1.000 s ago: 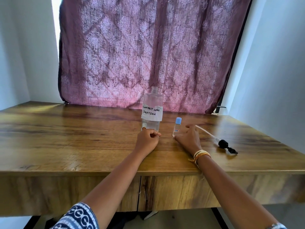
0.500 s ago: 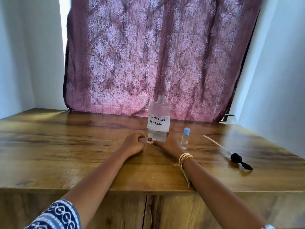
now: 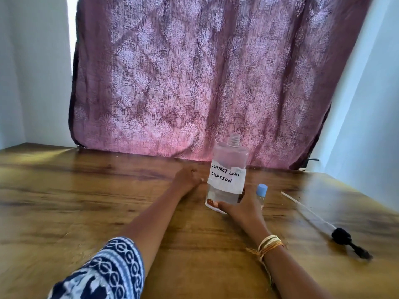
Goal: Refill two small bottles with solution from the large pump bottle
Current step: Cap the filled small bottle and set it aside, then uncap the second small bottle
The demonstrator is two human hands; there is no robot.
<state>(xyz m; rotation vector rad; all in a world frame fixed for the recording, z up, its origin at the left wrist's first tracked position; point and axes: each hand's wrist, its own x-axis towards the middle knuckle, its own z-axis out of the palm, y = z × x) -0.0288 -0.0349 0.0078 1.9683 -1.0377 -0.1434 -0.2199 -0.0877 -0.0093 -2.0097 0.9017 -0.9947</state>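
Observation:
The large clear bottle (image 3: 227, 169), labelled "contact lens solution", has an uncapped neck and liquid low in it. My right hand (image 3: 239, 207) grips it around the base, thumb in front. Its base is at the table surface. One small bottle (image 3: 261, 192) with a light blue cap stands just right of it, partly hidden behind my right hand. My left hand (image 3: 187, 179) rests on the table left of the large bottle, fingers curled shut, with nothing visible in it. The black pump head (image 3: 342, 235) and its long dip tube lie on the table at the right.
A wooden table (image 3: 86, 201) fills the lower view. A purple patterned curtain (image 3: 205, 83) hangs behind it, with pale walls on both sides. The table's right edge runs close behind the pump.
My right hand moved left from beside the small bottle and closed on the large bottle's base. My left hand slid left, away from the bottle. The camera moved closer.

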